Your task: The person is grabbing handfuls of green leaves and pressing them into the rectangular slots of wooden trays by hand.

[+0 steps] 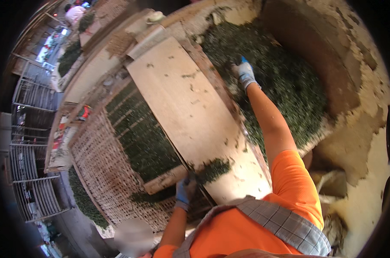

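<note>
Out in front, my right hand (246,74), in a white and blue glove, reaches over a wide heap of dark green leaves (285,86) in a large round basin. Its fingers look apart and no object shows in them. Lower down, my left hand (185,191), in a grey-blue glove, is at the near end of a slatted wooden tray (165,180) holding a layer of green leaves (141,137). The left fingers are in shadow, so their grip is hidden. Beside that hand, a small clump of leaves (214,170) lies on a pale wooden board (190,107).
The basin's high brown wall (315,47) curves round the far right. A woven bamboo mat (105,159) lies left of the tray. Farther left stand metal racks (36,159). Another person (74,13) is at the far upper left.
</note>
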Tool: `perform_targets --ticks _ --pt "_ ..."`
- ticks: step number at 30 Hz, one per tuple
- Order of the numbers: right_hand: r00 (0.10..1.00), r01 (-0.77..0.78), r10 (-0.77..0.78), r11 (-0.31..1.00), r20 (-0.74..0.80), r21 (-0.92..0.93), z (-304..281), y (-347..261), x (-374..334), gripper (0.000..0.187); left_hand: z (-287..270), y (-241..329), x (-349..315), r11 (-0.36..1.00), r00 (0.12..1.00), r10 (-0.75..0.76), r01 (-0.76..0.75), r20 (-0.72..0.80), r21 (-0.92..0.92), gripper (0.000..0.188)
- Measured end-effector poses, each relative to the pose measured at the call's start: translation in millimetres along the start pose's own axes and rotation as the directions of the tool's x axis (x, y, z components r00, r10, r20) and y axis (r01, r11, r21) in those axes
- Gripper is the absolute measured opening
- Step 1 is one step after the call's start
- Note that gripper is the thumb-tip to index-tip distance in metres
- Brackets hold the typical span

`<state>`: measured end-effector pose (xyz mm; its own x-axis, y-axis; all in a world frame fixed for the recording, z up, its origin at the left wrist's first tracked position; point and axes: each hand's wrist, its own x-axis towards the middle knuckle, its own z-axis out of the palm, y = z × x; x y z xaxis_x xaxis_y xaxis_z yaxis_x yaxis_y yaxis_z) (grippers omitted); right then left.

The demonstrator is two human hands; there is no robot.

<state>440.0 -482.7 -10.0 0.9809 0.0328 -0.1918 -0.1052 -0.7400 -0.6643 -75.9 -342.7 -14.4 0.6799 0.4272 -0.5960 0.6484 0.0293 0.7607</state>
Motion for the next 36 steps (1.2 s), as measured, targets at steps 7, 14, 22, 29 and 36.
perform_targets --ticks 7,14,22,29,36 --pt "0.963 0.230 -0.144 0.880 0.228 -0.416 83 -59 63 0.047 11 -11 -7 0.973 0.969 0.127 -0.080 -0.211 0.216 0.032" --pt "0.808 0.572 -0.546 0.817 -0.220 0.073 31 -26 207 0.033 14 -27 9 0.969 0.983 0.150 -0.124 -0.108 0.216 0.024" --pt "0.741 0.631 -0.670 0.672 0.046 -0.386 83 -50 219 0.025 -4 3 0 0.859 0.946 0.319 -0.259 -0.064 0.441 0.022" --pt "0.570 0.821 -0.821 0.571 0.021 0.009 64 -3 127 0.031 20 -23 -6 0.814 0.886 0.429 -0.294 -0.176 0.502 0.021" --pt "0.878 0.412 -0.478 0.731 0.021 -0.544 52 11 249 0.023 14 -11 3 0.820 0.882 0.451 -0.351 -0.135 0.452 0.021"
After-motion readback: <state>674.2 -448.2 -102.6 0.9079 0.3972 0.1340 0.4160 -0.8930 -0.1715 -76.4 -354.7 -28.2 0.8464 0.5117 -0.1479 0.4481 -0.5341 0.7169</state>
